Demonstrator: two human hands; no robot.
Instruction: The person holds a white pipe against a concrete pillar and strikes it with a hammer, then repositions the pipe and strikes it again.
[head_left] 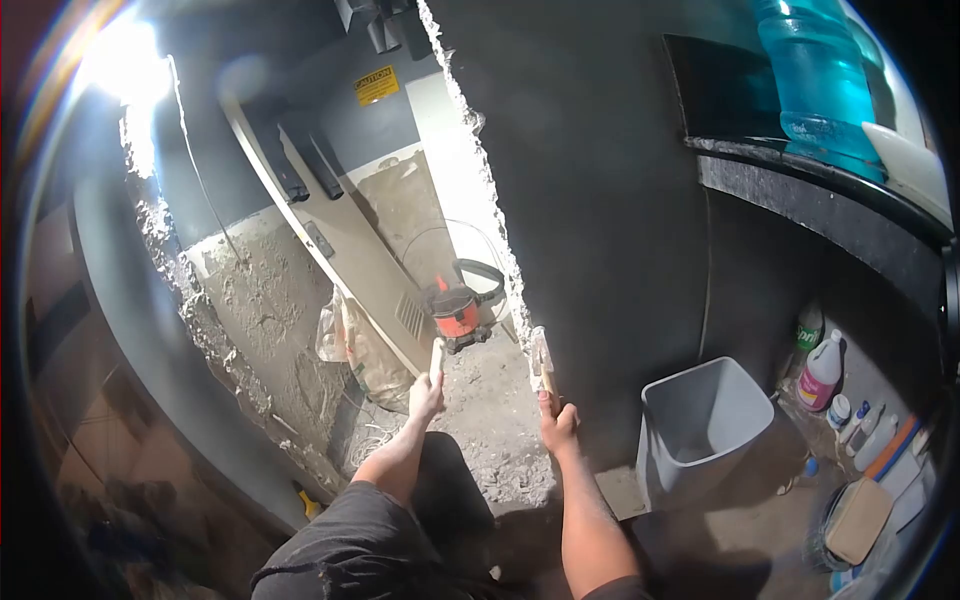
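Observation:
My right hand is closed round the wooden handle of a flat-headed, plaster-smeared tool. Its head overlaps the rough, white broken edge of the dark wall, near the lower part of the opening. My left hand grips a short pale tool, held upright over the rubble-strewn floor; I cannot tell its kind. Beyond that tool stands a red and black canister vacuum with its hose.
A detached pale door leans inside the opening, beside a plastic sack. On the right stand a grey bin, a bleach-type bottle and a shelf with a blue water jug. A bright lamp shines upper left.

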